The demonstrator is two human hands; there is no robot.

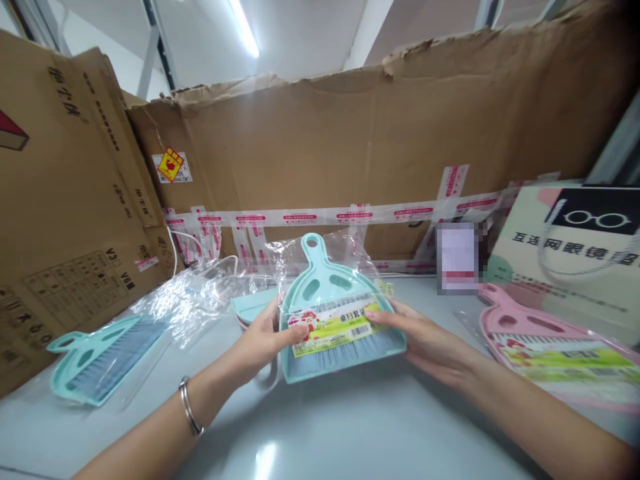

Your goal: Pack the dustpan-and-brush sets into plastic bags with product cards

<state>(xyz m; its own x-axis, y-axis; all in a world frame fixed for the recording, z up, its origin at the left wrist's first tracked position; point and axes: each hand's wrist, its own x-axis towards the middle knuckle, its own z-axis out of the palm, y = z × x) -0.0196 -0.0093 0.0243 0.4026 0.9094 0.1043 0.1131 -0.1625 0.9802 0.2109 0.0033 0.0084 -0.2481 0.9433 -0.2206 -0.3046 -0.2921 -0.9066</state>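
Between my hands, above the table, is a mint-green dustpan and brush set (325, 283) in a clear plastic bag, its handle pointing up. A yellow-green printed label runs across the grey-blue bristles. My left hand (265, 333) is closed on its left edge, thumb on the label. My right hand (420, 333) grips the right edge, thumb also pressed on the label. Partly hidden behind my left hand lies another mint-green item (253, 305). On the left rests a second mint-green dustpan and brush (100, 360), and at the right a pink bagged set (545, 333) with a similar label.
Crumpled clear plastic bags (187, 300) lie behind my left hand. A large cardboard box (300, 147) walls off the back, another carton (65, 200) the left. A paper bag with a glasses picture (575, 247) and a blurred-out upright item (457, 257) stand at the right of the grey table (350, 427).
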